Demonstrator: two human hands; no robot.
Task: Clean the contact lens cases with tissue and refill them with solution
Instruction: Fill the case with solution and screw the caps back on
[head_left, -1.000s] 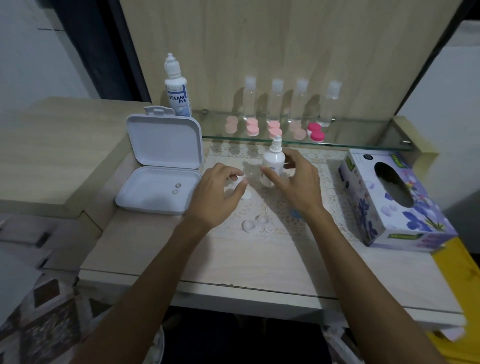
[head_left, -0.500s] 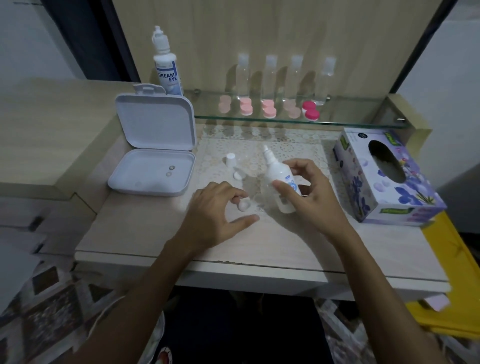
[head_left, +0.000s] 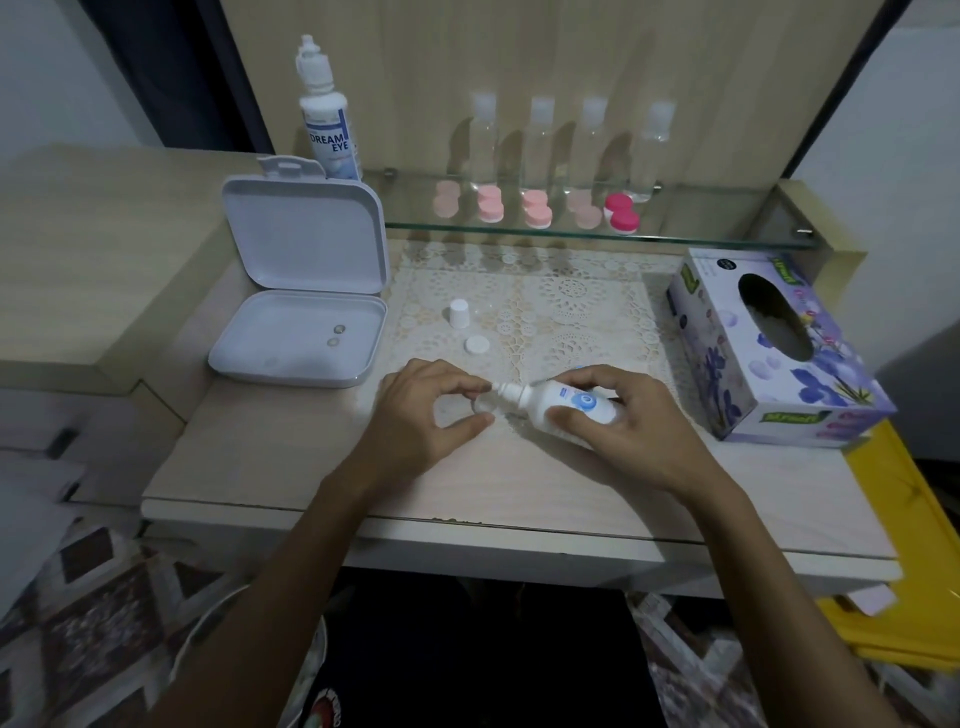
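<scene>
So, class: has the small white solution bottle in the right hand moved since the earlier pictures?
Yes. The small white solution bottle came toward the table's front edge, away from the glass shelf, tipping from upright to nearly horizontal.

- The right hand (head_left: 621, 426) grips a small white plastic solution bottle (head_left: 563, 406) with a blue label, tipped on its side, nozzle pointing left.
- The left hand (head_left: 421, 415), just left of the bottle's nozzle, pinches a small clear lens case cup (head_left: 483, 404) between thumb and fingers (head_left: 462, 384).
- Beyond the bottle on the pale wooden worktop (head_left: 291, 457) stand a white bottle cap (head_left: 459, 313) and a flat round white lid (head_left: 477, 345), near each other.
- Left of the bottle lies an open white hinged plastic box (head_left: 301, 306).
- Right of it sits a purple floral tissue box (head_left: 769, 353).
- Well behind, a glass shelf (head_left: 727, 228) carries pink lens cases (head_left: 537, 210).
</scene>
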